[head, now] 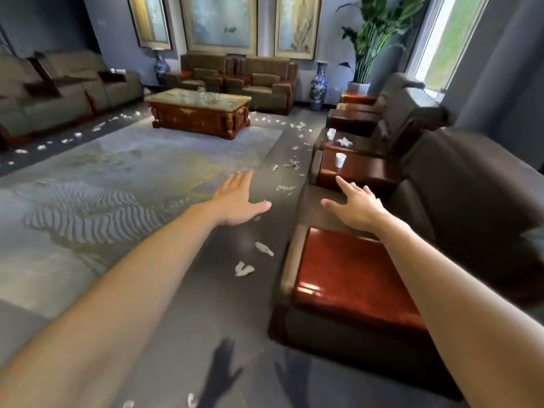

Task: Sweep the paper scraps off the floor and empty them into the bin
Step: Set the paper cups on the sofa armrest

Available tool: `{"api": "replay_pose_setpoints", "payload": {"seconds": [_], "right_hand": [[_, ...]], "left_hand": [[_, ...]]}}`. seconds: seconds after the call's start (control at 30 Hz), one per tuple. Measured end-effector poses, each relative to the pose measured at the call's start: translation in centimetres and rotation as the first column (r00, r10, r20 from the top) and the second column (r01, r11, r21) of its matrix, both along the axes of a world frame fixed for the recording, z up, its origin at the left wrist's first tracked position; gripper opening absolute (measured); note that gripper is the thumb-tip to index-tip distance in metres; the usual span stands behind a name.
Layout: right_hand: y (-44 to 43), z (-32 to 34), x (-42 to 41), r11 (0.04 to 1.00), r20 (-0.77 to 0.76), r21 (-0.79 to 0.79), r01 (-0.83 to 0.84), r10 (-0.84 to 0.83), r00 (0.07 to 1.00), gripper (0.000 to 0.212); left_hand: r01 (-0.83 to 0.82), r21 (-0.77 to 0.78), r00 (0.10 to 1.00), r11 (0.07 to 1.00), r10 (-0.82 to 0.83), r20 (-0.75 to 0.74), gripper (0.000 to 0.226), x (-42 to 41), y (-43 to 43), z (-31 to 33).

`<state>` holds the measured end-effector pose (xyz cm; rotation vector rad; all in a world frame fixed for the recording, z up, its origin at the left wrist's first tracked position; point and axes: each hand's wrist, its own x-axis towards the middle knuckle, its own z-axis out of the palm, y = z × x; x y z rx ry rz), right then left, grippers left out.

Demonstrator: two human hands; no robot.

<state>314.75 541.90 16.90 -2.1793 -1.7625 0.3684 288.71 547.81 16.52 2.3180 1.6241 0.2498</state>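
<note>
- Left hand [238, 201] and right hand [356, 206] are empty, fingers [245, 181] spread; no broom shows.
- Paper scraps [243, 269] lie on the floor [206, 304] below and beyond the fingers; those against the armchair [471, 187] may be missed.

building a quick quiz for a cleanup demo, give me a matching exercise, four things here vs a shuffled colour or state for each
Things
1. scraps
2. table
3. plant
4. left hand

Colour or state
a. green
b. open, empty
c. white
d. red-brown base

Pairs: 1-c, 2-d, 3-a, 4-b
</note>
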Motion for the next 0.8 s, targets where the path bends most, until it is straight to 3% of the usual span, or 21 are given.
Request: {"api": "replay_pose_setpoints", "payload": {"seconds": [0.3, 0.4, 0.6, 0.8], "right_hand": [[29.7, 1.5, -4.0, 0.999, 0.015, -0.016, 0.043, -0.042, 0.999, 0.077], [39.4, 0.5, -4.5, 0.997, -0.017, 0.014, 0.077, -0.076, 0.997, 0.078], [59.4, -1.9, -3.9, 0.975, -0.069, 0.001, 0.221, -0.220, 0.973, 0.080], [72.7, -1.9, 1.0, 0.928, -0.042, -0.038, 0.370, -0.371, 0.928, 0.079]], "left_hand": [[0.068, 0.035, 0.995, 0.997, -0.065, -0.078, 0.094, -2.6, 29.6, 3.2], [0.101, 0.012, 0.995, 0.995, -0.101, -0.003, 0.092, -2.1, 39.9, 2.5], [0.262, 0.039, 0.965, 0.964, -0.262, -0.016, 0.091, -0.9, 61.6, 0.8], [0.430, 0.015, 0.902, 0.903, -0.429, -0.046, 0.087, 6.2, 78.3, 1.5]]}}
